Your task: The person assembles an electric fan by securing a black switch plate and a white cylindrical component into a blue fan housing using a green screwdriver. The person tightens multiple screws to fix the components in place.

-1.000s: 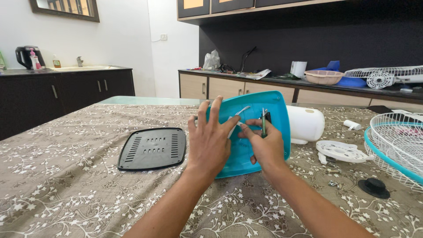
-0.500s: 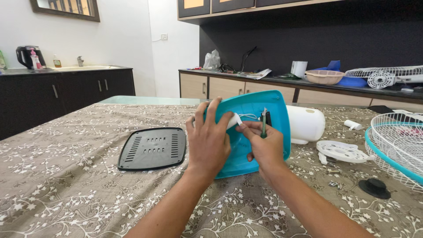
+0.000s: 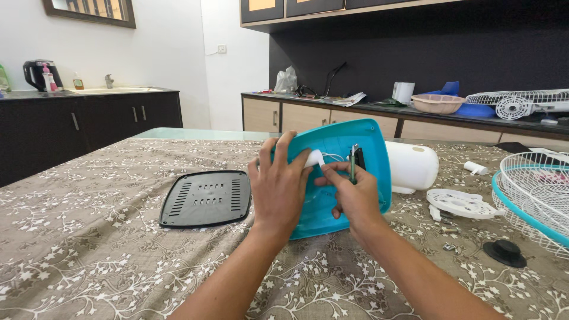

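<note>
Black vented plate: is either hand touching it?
No, the black vented plate lies apart on the table while both hands work at the blue base.

White plastered walls (image 3: 166,53) meet a dark panelled back wall (image 3: 415,53), black cabinets (image 3: 89,127) left, a beige-drawered counter (image 3: 308,118) beyond, daylight even throughout.

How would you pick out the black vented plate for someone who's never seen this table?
Start at the table covered in a brown floral cloth. Left of the person's left hand, which holds up the tilted turquoise base shell, a black vented plate lies flat on the cloth. It is the only dark, rounded-rectangle panel with rows of slots; the other loose parts to the right are white or turquoise.
</note>
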